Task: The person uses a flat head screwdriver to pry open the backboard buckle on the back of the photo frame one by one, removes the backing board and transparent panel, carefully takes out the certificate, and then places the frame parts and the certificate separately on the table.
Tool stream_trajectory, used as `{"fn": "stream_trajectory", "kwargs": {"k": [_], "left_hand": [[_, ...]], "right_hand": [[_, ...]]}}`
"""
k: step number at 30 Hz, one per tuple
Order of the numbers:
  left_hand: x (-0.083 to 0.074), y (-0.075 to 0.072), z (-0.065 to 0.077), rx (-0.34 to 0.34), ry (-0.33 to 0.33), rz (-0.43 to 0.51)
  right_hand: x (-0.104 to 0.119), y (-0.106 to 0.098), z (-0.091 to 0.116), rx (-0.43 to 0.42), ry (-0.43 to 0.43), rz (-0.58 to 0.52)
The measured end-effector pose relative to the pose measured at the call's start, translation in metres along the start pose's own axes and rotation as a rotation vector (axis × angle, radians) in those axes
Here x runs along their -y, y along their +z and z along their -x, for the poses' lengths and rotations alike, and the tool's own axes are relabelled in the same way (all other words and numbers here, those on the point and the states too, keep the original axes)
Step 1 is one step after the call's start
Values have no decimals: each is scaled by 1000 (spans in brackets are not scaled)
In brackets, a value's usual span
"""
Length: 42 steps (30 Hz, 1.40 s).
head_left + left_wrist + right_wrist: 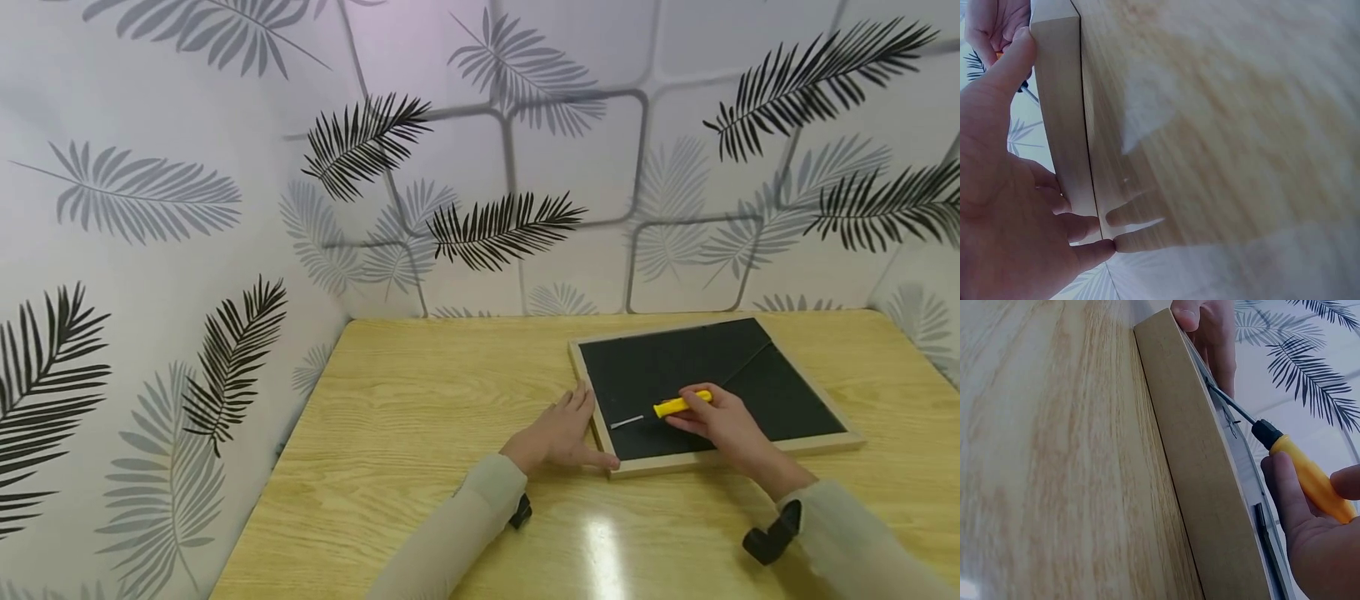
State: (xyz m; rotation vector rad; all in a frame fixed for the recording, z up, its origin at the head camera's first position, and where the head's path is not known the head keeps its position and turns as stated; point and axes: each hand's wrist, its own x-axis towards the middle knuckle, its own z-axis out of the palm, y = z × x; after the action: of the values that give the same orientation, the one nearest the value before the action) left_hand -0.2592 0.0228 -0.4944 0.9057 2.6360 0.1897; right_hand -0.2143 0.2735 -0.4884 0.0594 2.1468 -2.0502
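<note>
A picture frame (720, 457) with a pale wood border and a black backing panel (675, 358) lies flat on the table. My right hand (723, 425) grips the yellow handle of a screwdriver (1310, 481). Its metal shaft points left, with the tip at the inner edge of the border near the near-left corner. My left hand (558, 433) steadies that corner: its thumb (1013, 65) lies at the corner and its extended fingers rest along the left side. In the right wrist view a small thin metal piece (1233, 423) sticks up by the inner edge.
The frame stands on a light wood-grain table (420, 392). Behind and left of the table hangs white cloth or paper (450, 67) printed with grey and black feathery leaves. Each wrist wears a black strap mount (772, 533) under a pale sleeve.
</note>
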Motion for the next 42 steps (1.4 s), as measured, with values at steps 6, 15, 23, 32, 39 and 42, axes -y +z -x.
{"fn": "stream_trajectory", "kwargs": {"k": [6, 15, 23, 32, 39, 42], "left_hand": [[0, -3, 2, -1, -9, 7], [-2, -4, 6, 8, -8, -41], [-3, -4, 6, 23, -5, -48], [-5, -5, 1, 18, -29, -80], [-13, -2, -7, 1, -70, -56], [-15, -1, -8, 4, -89, -58]], "right_hand": [[2, 3, -3, 19, 0, 1], [-2, 5, -4, 14, -11, 7], [10, 11, -1, 30, -126, 123], [21, 17, 9, 32, -250, 232], [16, 9, 4, 13, -254, 150], [15, 10, 4, 15, -268, 141]]}}
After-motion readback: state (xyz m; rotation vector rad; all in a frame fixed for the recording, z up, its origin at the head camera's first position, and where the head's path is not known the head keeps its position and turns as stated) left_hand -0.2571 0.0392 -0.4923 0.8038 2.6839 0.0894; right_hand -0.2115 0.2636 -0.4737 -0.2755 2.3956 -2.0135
